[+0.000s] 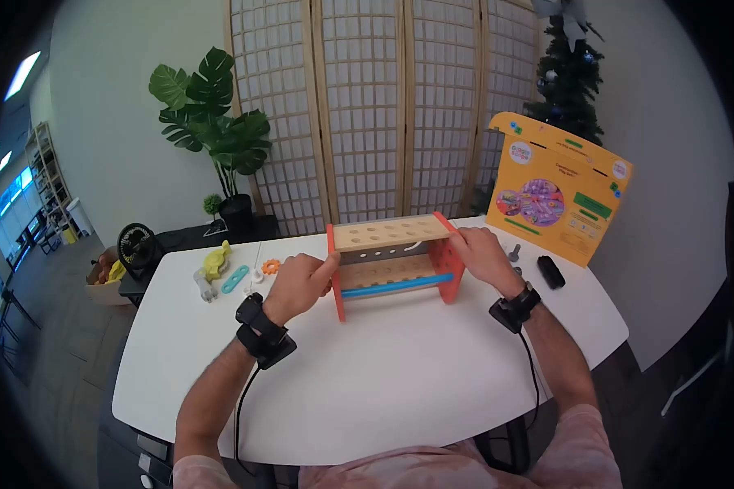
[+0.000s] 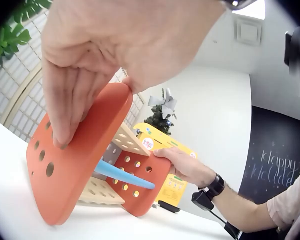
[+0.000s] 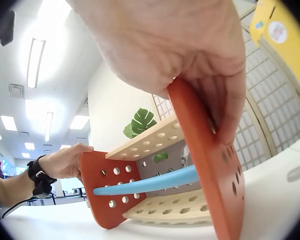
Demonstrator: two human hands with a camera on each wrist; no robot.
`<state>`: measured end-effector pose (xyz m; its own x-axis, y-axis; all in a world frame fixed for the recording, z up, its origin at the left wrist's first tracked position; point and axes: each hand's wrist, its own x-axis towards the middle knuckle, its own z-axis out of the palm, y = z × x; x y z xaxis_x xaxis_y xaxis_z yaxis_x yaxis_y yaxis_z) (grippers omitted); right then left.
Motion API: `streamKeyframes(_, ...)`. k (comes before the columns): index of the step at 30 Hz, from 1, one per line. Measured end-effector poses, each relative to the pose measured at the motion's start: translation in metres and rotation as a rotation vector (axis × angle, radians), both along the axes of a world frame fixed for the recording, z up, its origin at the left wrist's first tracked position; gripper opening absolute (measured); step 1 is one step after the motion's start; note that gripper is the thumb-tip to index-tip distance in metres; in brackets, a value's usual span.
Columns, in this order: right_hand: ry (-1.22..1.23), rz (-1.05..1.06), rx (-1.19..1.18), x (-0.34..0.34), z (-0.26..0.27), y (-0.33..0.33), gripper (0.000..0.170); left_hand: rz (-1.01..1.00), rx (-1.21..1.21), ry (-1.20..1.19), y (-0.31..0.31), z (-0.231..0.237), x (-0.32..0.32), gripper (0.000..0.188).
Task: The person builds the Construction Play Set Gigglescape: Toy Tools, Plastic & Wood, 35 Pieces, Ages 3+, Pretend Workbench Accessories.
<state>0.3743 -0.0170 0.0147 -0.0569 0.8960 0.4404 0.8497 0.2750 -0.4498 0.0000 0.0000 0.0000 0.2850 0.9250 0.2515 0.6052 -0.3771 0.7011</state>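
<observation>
The toy bench (image 1: pixel 393 234) is between the two hands, on or just over the white table (image 1: pixel 367 391); whether its feet carry its full weight, I cannot tell. The left hand (image 1: pixel 300 285) grips the left red panel (image 1: pixel 340 306) near its upper end, fingers laid along the outer face and thumb at the edge. The right hand (image 1: pixel 485 257) pinches the right red panel (image 1: pixel 448 285) in much the same way.

With both grips so high, the lower part could swing or a foot could catch on the table if one side were moved ahead of the other. Pulling the panels outward might work a loose joint open, dropping the blue rod (image 1: pixel 395 286) below and between the hands. The fingertips lie close to the panel holes and could slip if pressed only lightly.

The bench has rounded red ends pierced with round holes, a pale wooden top board level with the grips, a similar holed shelf beneath, and a grey back panel (image 3: pixel 175 162).

Outward from the left grip lie an orange gear (image 1: pixel 271 266), a teal strip (image 1: pixel 235 279) and a yellow piece (image 1: pixel 217 261). Past the right grip are grey bolts (image 1: pixel 515 253), a black case (image 1: pixel 550 272) and, farther back, an upright yellow box (image 1: pixel 559 183).
</observation>
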Motion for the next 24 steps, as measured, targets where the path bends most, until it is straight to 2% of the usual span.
streamKeyframes(3, -0.029, 0.012, -0.056, 0.006, 0.001, 0.011, 0.049, 0.031, -0.083, 0.027, 0.004, 0.007, 0.004, 0.074)
streamKeyframes(7, 0.027, 0.028, -0.112, 0.007, 0.001, 0.022, 0.050, 0.043, -0.070, 0.012, 0.008, 0.005, 0.006, 0.076)
streamKeyframes(13, -0.037, 0.042, -0.131, 0.014, 0.000, 0.031, 0.052, 0.043, -0.108, -0.029, 0.013, 0.005, 0.005, 0.079)
streamKeyframes(17, 0.125, 0.047, -0.212, 0.018, 0.005, 0.028, 0.056, 0.033, -0.157, -0.015, 0.007, 0.011, 0.001, 0.082)
streamKeyframes(19, 0.204, 0.038, -0.232, 0.024, 0.007, 0.027, 0.058, 0.042, -0.203, -0.091, 0.003, 0.011, -0.005, 0.085)
streamKeyframes(21, 0.286, -0.096, -0.282, 0.039, 0.000, 0.031, 0.051, 0.067, -0.231, -0.107, 0.006, 0.017, -0.025, 0.086)
streamKeyframes(22, 0.289, -0.085, -0.284, 0.052, -0.014, 0.040, 0.051, 0.098, -0.255, -0.121, 0.009, 0.022, -0.038, 0.086)
streamKeyframes(23, -0.041, -0.120, -0.200, 0.071, -0.036, 0.050, 0.044, 0.110, -0.225, -0.120, 0.010, 0.025, -0.048, 0.078)
streamKeyframes(24, -0.370, -0.149, -0.107, 0.083, -0.051, 0.055, 0.038, 0.127, -0.225, -0.119, 0.012, 0.025, -0.062, 0.078)
